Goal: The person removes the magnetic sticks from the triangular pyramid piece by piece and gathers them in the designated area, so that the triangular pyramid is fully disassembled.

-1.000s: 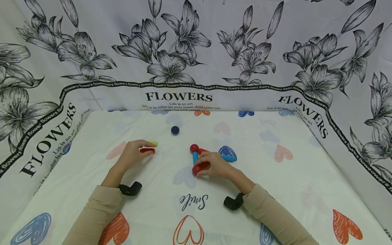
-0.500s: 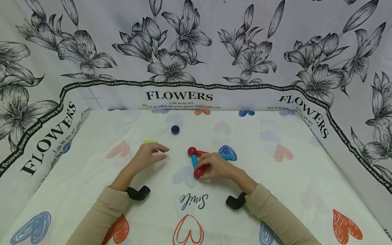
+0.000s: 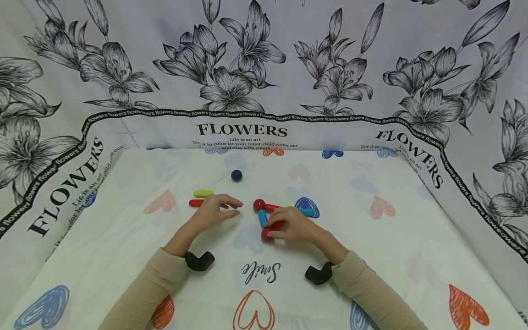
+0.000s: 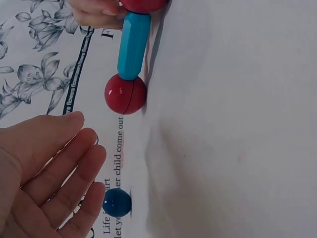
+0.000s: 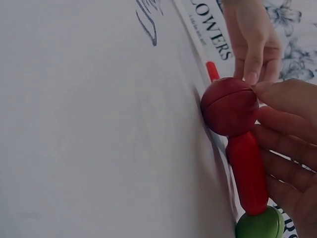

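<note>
My right hand pinches the near red ball of a ball-and-stick toy frame, thumb against the ball. A red stick runs from this ball to a green ball, fingers lying alongside. A blue stick links the near ball to a far red ball. Beyond that, another red stick and a blue stick show partly behind the hand. My left hand hovers left of the frame, fingers extended, holding nothing and apart from the far red ball.
A dark blue ball rests farther back on the cloth. Left of the frame lie a loose yellow-green stick and a loose red stick, partly behind the left hand. Printed fabric rises behind the table.
My left hand has let go of the loose red stick beside the yellow-green one and moved right towards the frame. The right hand keeps its grip; the frame has shifted slightly.
</note>
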